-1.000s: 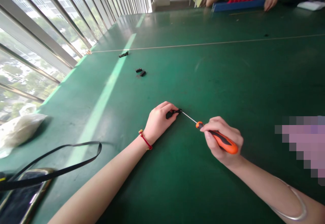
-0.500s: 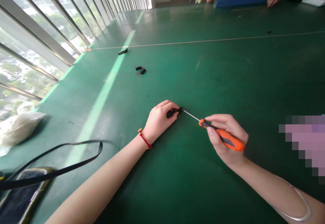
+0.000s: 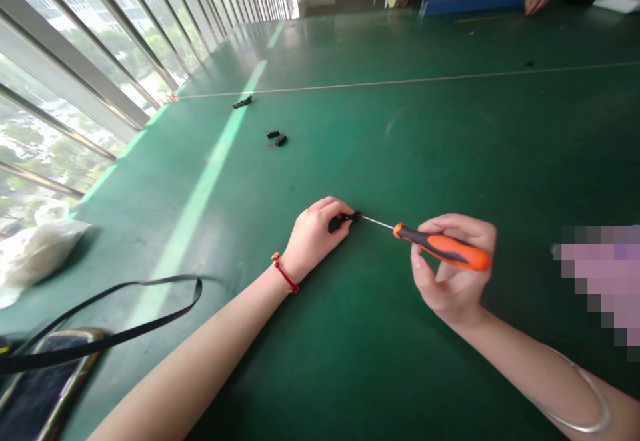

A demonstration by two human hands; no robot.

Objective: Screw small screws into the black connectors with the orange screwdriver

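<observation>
Pinched between the thumb and fingers of my left hand (image 3: 321,234) is a small black part (image 3: 342,221), held down at the green tabletop (image 3: 390,361). Its exact kind is too small to make out, and my fingers hide some of it. My right hand (image 3: 455,261) grips a screwdriver (image 3: 443,246) with an orange and black handle, thumb below and fingers above. The thin metal shaft points left, and its tip meets the right end of the black part.
Two small black pieces (image 3: 277,137) lie farther up the table, with another black piece (image 3: 243,102) beyond them. At left are a plastic bag (image 3: 37,254), a black strap (image 3: 150,321) and a phone (image 3: 45,381). Across the table, a person's arms flank a blue tray (image 3: 473,5).
The screwdriver's handle has swung upward and turned a little, and my right hand's fingers have shifted on it. My left hand and the black part stay in place.
</observation>
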